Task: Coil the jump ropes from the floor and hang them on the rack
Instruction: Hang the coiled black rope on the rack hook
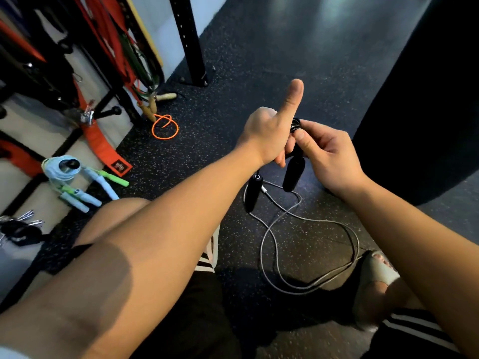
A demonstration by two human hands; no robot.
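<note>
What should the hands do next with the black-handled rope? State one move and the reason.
Probably draw up another loop of the grey cable and add it to the small coil pinched between the left hand and right hand. Most of the cable lies loose on the floor, and one black handle dangles.

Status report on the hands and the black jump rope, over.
Left hand, thumb up, and right hand both on black-handled jump rope. Second handle dangles; grey cable loose on speckled floor. Nothing in the way.
</note>
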